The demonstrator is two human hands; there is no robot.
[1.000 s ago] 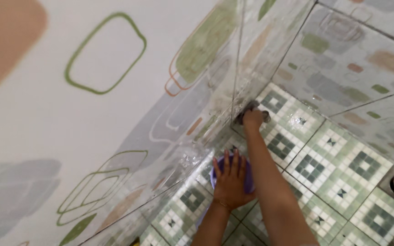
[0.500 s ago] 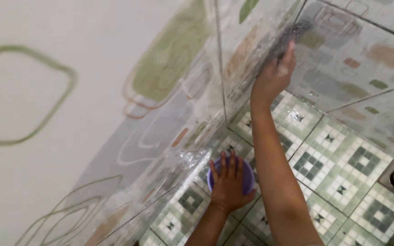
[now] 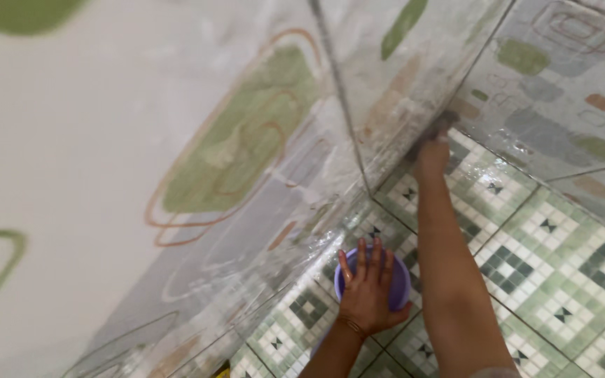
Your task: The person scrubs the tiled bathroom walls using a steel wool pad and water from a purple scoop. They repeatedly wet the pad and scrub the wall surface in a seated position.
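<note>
Tiled bathroom corner, patterned wall, wet mosaic floor. Right hand: grip clenched on dark scrubber, pressed at wall base. Left hand: fingers spread flat over purple bowl, nearer the body. Advice: firm, short strokes along grout.

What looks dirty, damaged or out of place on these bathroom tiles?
Whitish smears cloud the glossy patterned wall tiles near the corner, where the right hand presses a dark scrubbing pad. The left hand rests on a purple plastic bowl. Nothing looks broken.
</note>
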